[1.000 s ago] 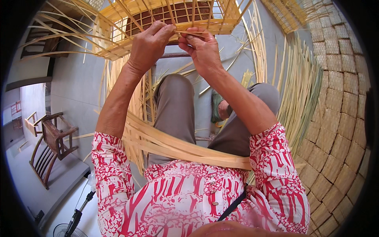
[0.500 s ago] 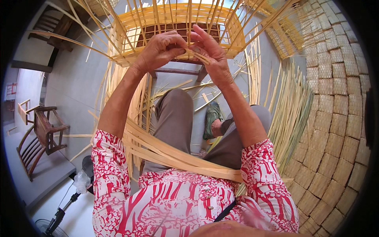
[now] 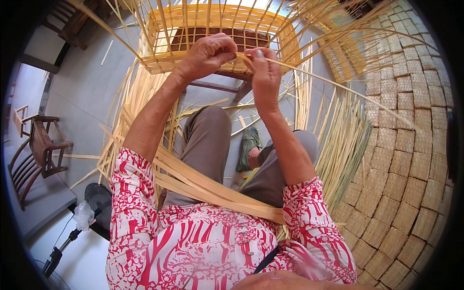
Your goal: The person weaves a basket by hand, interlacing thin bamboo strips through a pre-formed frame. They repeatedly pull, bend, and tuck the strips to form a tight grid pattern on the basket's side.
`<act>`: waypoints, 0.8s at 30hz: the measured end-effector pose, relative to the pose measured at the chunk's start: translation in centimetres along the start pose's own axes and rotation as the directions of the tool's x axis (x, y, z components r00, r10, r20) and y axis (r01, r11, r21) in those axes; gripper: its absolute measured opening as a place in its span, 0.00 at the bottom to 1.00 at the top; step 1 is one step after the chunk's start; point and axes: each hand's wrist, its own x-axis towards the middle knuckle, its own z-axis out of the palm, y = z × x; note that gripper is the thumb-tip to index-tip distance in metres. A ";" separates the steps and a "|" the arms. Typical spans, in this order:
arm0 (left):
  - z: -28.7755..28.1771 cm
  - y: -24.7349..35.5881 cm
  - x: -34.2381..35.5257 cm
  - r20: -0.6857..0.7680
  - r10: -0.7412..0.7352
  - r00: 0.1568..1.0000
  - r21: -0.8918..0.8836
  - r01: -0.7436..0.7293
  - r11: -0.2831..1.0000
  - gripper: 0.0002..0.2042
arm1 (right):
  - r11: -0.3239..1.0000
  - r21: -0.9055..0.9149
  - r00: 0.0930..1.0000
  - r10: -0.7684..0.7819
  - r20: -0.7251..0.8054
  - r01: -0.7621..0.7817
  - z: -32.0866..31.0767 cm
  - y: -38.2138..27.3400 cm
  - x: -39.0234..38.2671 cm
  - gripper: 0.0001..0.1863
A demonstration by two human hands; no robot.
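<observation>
A half-woven basket (image 3: 159,63) of yellow bamboo strips rests on a dark wooden stool (image 3: 239,90) in front of me, its upright stakes sticking up. At its near rim my left hand (image 3: 208,57) is closed, thumb and fingers pinching a bamboo strip at the rim. Just right of it, my right hand (image 3: 266,79) grips a long thin bamboo strip (image 3: 338,86) between thumb and fingers. That strip runs out to the right past the basket. My fingers partly hide where it meets the weave. Flat pale strips (image 3: 208,186) lie across my lap.
Loose strips (image 3: 128,111) litter the floor at left. At right lie a bundle of greenish strips (image 3: 343,145) and rows of woven straw-coloured blocks (image 3: 406,145). Another yellow basket (image 3: 338,55) stands at the far right. A wooden chair (image 3: 46,145) is at left.
My right hand has turned and lowered slightly, its fingers now closed on a long strip that extends to the right. My left hand stays pinched at the rim. The view has shifted slightly.
</observation>
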 end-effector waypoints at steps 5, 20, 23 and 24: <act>1.4 0.4 0.3 -0.161 -0.010 0.987 0.169 0.038 0.985 0.05 | 0.752 0.610 0.948 0.319 -0.006 -0.249 -0.9 0.8 -0.6 0.08; 2.8 0.2 1.5 -0.170 -0.083 0.982 0.464 0.154 0.872 0.04 | 0.897 -0.340 0.956 -0.292 0.023 0.282 -5.6 1.4 1.8 0.16; 2.8 -0.1 2.1 -0.180 -0.109 0.978 0.419 0.176 0.891 0.04 | 0.846 -0.454 0.958 -0.274 0.081 0.281 -6.2 1.4 3.6 0.19; 2.8 -0.3 2.2 -0.176 -0.116 0.978 0.406 0.179 0.896 0.04 | 0.825 -0.487 0.958 -0.263 0.117 0.286 -6.4 1.6 3.8 0.19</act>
